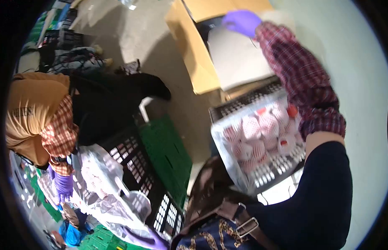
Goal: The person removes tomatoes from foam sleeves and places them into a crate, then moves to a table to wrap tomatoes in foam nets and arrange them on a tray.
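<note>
My right hand (243,23), in a purple glove and plaid sleeve cover, reaches into the open cardboard box (183,48) at the top. Its fingers are closed at the upper edge of a pale grey sheet (238,58). Below the box, a dark crate (240,103) lined with clear plastic holds several round items (269,125) in pinkish foam nets, some showing red. At the bottom edge a blurred purple glove (148,241), apparently my left hand, lies by a plastic-lined crate; its fingers are not clear.
A co-worker (39,112) in a tan top bends over at the left, a purple-gloved hand (62,185) on plastic bagging. Between us stand a black crate (135,166) and a green crate (167,154). Another person in blue (71,233) is at the lower left.
</note>
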{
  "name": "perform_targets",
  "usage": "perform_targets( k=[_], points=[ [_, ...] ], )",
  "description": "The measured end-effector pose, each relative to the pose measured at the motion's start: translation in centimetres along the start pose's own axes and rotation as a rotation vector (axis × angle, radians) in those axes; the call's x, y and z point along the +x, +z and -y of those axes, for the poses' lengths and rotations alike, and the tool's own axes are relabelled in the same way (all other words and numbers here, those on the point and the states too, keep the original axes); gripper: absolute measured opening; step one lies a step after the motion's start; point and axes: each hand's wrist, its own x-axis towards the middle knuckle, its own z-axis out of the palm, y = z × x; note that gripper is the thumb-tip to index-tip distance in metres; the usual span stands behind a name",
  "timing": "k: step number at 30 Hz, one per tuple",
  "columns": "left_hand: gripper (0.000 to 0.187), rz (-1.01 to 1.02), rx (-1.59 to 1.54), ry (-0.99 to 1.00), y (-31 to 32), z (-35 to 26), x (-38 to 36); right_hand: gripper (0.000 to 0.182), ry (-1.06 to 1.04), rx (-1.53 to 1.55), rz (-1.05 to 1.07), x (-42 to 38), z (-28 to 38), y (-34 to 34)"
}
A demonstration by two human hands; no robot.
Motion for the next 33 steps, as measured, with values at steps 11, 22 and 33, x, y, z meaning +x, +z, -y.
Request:
perform_targets(
  k=[11,22,33],
  points=[
    [0.089,0.343,-0.774,0.689,8.2,-23.1,12.2,0.023,-0.391,0.027,-0.177,-14.5,19.7,-23.8],
    [0.028,0.587,-1.368,0.146,7.9,-14.9,17.1,0.046,0.754,0.302,-0.318,-36.8,15.5,-11.3],
    [0.037,0.942,-1.416,-0.152,9.0,-11.3,11.8,0.069,1.129,0.311,0.127,-41.7,18.0,5.6]
  ],
)
